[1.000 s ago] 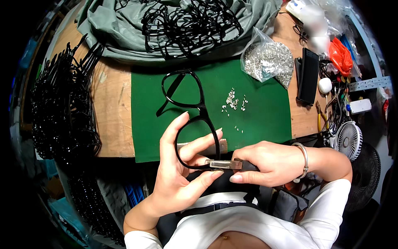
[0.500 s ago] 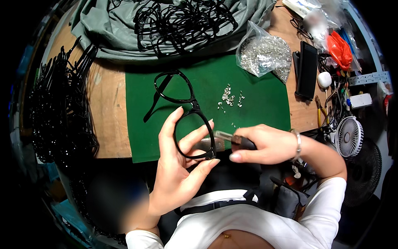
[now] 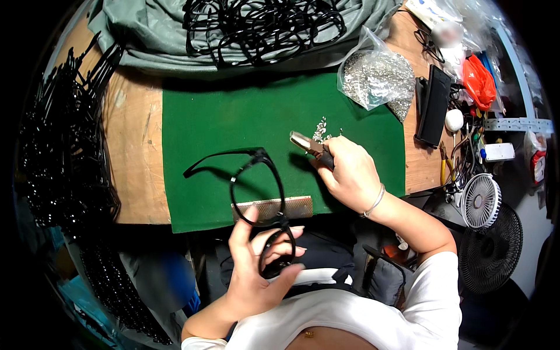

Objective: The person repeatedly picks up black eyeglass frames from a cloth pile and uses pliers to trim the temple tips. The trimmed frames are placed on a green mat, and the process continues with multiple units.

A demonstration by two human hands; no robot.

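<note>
My left hand [image 3: 248,280], at the front edge of the workbench, holds a black eyeglass frame [image 3: 282,220] by its lower lens rim, fingers passing round and behind it. The frame stands tilted, its one visible temple arm stretching left over the green mat [image 3: 198,122]. In my right hand [image 3: 357,175] is a pair of pliers [image 3: 315,149] with metal jaws pointing up and left; the palm hides most of the dark handles. Just beyond the right fingers lies a small scatter of silvery metal pieces [image 3: 320,128], partly covered by the hand.
A textured strip [image 3: 300,206] lies along the mat's front edge. Farther back are piled black frames [image 3: 262,29] on grey cloth and a clear bag of silvery pieces [image 3: 376,76]. Many black frames [image 3: 64,146] are heaped left. A phone [image 3: 434,105] and small fan [image 3: 481,201] are right.
The eyeglass frame has come down toward me and turned in my left hand. My right hand has moved the pliers away from it, up toward the silvery pieces.
</note>
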